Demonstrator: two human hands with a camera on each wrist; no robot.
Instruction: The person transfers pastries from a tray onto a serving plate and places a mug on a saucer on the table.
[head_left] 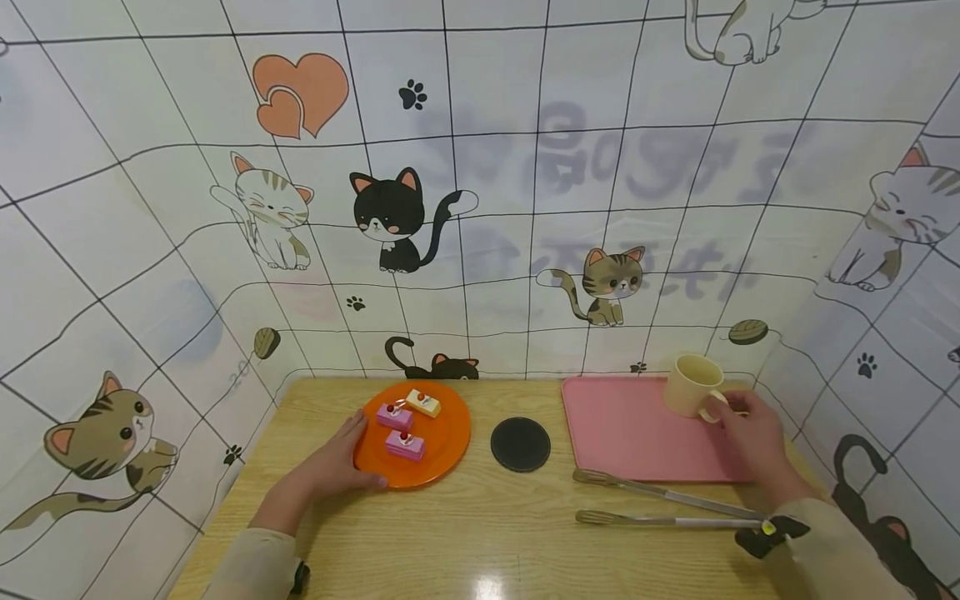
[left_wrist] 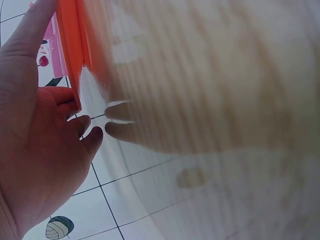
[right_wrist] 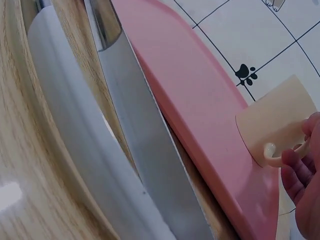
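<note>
My left hand (head_left: 337, 454) holds the left rim of an orange plate (head_left: 447, 446), thumb along the front edge and fingers farther back. On the plate lie three toy cake slices: a yellow one (head_left: 424, 404) and two pink ones, the nearer pink slice (head_left: 405, 447) toward the front. My right hand (head_left: 757, 433) pinches the handle of a cream mug (head_left: 684, 392). This mug is upright over the back right part of a pink tray (head_left: 622, 429). In the right wrist view, the mug (right_wrist: 272, 117) overlaps the tray's far edge, and fingers curl through its handle.
A round black coaster (head_left: 521, 444) lies between plate and tray. In front of the tray is what looks like a pair of tongs, its two long arms (head_left: 675, 522) spread, partly beneath my right wrist. Cat-patterned walls (head_left: 495, 250) stand close behind and beside the wooden table (head_left: 465, 542).
</note>
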